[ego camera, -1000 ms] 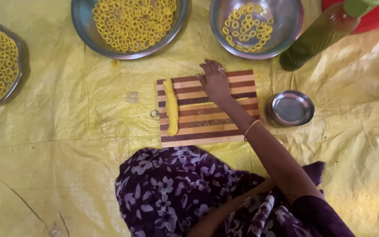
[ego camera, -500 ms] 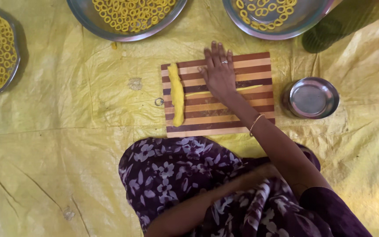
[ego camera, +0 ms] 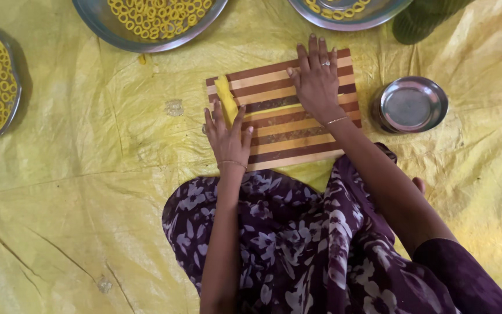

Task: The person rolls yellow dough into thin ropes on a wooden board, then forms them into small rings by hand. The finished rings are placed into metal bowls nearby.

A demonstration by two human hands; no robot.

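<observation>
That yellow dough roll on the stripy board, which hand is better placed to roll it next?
Probably the left hand: it already lies on the yellow dough roll at the striped wooden board's left end. The right hand rests flat apart from it.

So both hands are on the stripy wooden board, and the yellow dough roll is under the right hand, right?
Not quite. The head view shows the yellow dough roll under the left hand, not the right. The right hand lies flat on the bare stripes of the stripy wooden board. Both hands are indeed on the board.

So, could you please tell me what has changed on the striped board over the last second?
The left hand has come in and now rests on the yellow dough roll. The right hand stays flat on the striped cutting board.
</observation>
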